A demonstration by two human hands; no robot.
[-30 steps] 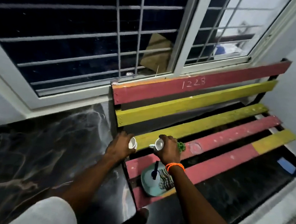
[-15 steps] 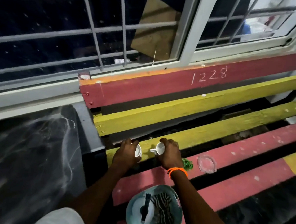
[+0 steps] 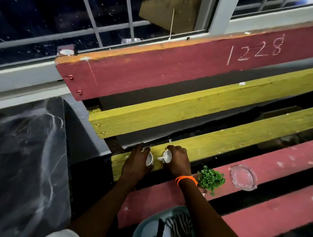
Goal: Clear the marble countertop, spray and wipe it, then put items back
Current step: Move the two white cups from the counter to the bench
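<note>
1. We see the left hand (image 3: 136, 163) closed around a small white cup (image 3: 149, 158), its mouth turned toward the other hand.
2. The right hand (image 3: 176, 161) grips a second white cup (image 3: 167, 156), whose little handle points left, toward the first cup.
3. Both cups sit at the left end of the yellow bench slat (image 3: 235, 145), just beside each other; we cannot tell whether they rest on the wood or are held just above it.
4. An orange beaded bracelet (image 3: 186, 179) circles the right wrist.
5. On the red slat (image 3: 280, 168) just right of that wrist we find a small green leafy sprig (image 3: 210, 179), and near it a clear glass dish (image 3: 243, 177).
6. At the bottom edge a pale blue plate (image 3: 140, 233) holds a dark utensil (image 3: 157, 235) and a striped cloth (image 3: 177, 233).
7. The dark marble countertop (image 3: 17, 162) lies to the left, well apart from the cups, with pale veins across it.
8. The red backrest board (image 3: 176, 66) carries the chalked number 1228, below a barred window (image 3: 85, 16).
</note>
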